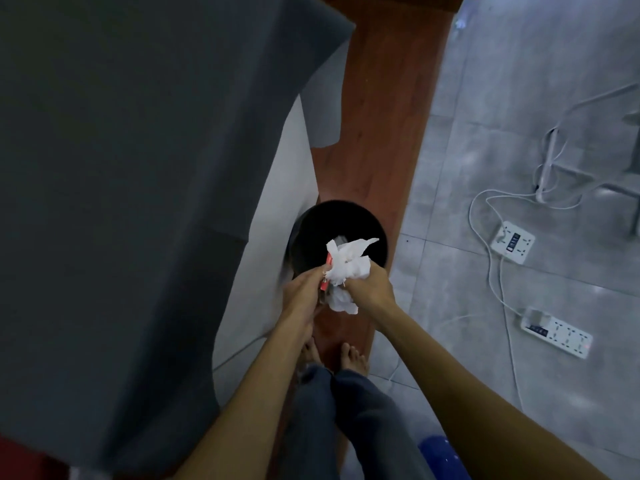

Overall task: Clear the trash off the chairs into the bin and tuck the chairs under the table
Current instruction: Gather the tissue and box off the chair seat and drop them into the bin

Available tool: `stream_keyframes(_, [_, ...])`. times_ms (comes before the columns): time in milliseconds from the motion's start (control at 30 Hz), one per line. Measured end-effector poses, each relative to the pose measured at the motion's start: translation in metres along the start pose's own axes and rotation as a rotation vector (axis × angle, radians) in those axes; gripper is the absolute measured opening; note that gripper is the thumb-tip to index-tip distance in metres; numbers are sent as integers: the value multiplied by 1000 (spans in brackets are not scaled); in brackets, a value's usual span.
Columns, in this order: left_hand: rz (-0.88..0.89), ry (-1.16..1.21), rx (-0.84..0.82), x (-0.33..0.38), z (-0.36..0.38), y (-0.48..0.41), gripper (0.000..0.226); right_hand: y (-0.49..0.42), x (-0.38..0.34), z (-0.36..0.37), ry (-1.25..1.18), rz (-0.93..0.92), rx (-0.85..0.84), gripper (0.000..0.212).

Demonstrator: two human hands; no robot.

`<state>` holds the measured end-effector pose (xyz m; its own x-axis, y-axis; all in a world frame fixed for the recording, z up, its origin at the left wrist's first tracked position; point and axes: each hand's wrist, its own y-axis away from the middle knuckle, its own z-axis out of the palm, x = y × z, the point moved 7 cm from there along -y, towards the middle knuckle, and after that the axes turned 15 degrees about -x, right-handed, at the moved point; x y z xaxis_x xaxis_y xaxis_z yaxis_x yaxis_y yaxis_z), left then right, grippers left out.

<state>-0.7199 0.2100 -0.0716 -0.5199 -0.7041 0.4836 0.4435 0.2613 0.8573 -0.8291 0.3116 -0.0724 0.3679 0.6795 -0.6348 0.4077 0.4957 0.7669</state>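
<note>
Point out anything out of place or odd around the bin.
Two power strips lie on the floor right of the bin, their white cables trailing loose: a likely trip risk. Both hands hold the tissues over it; nothing spilled.

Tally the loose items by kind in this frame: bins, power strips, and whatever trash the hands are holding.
Round black bin: 1
White power strips on the grey floor: 2
Crumpled white tissue wad, held by both hands: 1
Red wrapper in the left hand: 1
Total: 5
</note>
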Motion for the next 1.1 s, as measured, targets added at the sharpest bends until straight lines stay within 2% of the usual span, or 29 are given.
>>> stream_keyframes(67, [5,-22,-11,-17,-6,-36,14,-36,18,4,28,-7,-11,30])
stream_keyframes(167, [-54,-7,41,-43,-19,-92,15,-87,49,11,68,-5,-30,32])
stream_keyframes(267, [-67,44,60,-64,-27,-151,27,-135,74,11,98,12,-26,24])
stream_keyframes(333, [-37,-66,72,-70,-33,-183,27,-165,87,12,177,12,-53,36])
stream_keyframes(433, [-1,-218,90,-71,-34,-203,21,-195,107,10,240,73,-95,80])
stream_keyframes(467, [19,-259,98,-68,-32,-204,21,-199,110,8,247,85,-94,85])
stream_keyframes(533, [72,-316,123,-57,-31,-197,38,-198,111,3,245,79,-63,80])
stream_keyframes(733, [220,-530,144,-7,-14,-117,40,-131,76,-3,250,49,-7,51])
stream_keyframes(1000, [240,-801,-4,61,25,78,41,58,-33,-2,249,-81,-40,43])
stream_keyframes(1100, [311,-885,-37,83,22,164,37,129,-75,8,305,-158,-86,37])
